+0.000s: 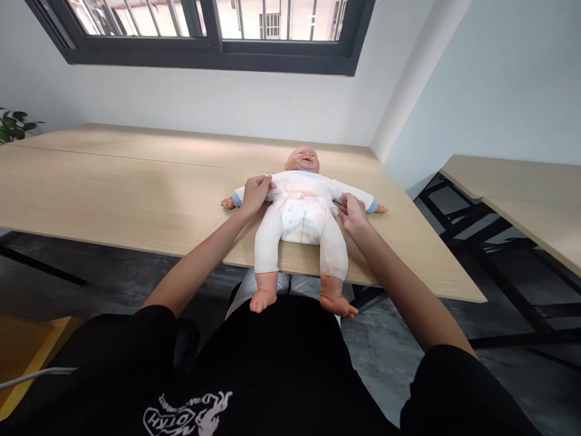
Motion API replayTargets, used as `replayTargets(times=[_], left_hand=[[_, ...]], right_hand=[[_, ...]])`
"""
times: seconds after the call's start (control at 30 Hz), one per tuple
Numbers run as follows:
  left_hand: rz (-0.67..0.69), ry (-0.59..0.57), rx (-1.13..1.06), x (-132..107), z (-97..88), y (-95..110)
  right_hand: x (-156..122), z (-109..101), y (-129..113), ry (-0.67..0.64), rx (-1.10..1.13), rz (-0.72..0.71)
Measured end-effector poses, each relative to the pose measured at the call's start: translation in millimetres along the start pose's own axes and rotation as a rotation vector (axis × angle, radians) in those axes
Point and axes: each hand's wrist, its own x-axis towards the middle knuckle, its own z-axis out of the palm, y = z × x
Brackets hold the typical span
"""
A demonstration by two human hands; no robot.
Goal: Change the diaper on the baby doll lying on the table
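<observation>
Dark floor and a black shirt lie nearest. One doll lies face-up at the wooden surface's near edge, legs overhanging. Left hand pinches its white garment at one side, right hand at the other. Bare wood spreads leftward; a second desk, window and plant beyond.

Long pale wooden counter under a dark-framed barred window; white walls, grey floor, daylight. Second pale wooden table right.

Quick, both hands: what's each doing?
Left hand: closed on the doll's white top.
Right hand: fingers pinching the top's other side.
</observation>
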Motion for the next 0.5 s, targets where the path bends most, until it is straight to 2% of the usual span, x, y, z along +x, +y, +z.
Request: replayTargets(times=[0.07, 0.17, 0.27, 0.4, 0.5], left_hand=[[-0.035, -0.021, 0.033, -3, -3.2, -1], [-0.021, -0.053, 0.088, -6, -5.4, -3], [-0.006, -0.094, 0.124, -6, -5.7, -7], [0.002, -0.076, 0.154, -3, -5.5, -15], [-0.025, -0.1, 0.129, -3, -5.1, -22]], right_hand=[[-3, -6, -4, 0.031, 0.075, 0.086], [-5, -10, -7, -0.007, 0.084, 0.124], [-10, -9, -11, -0.074, 0.102, 0.146], [-20, -5, -18, -0.18, 0.156, 0.175], [-23, -4, -24, -0.21, 0.193, 0.232]])
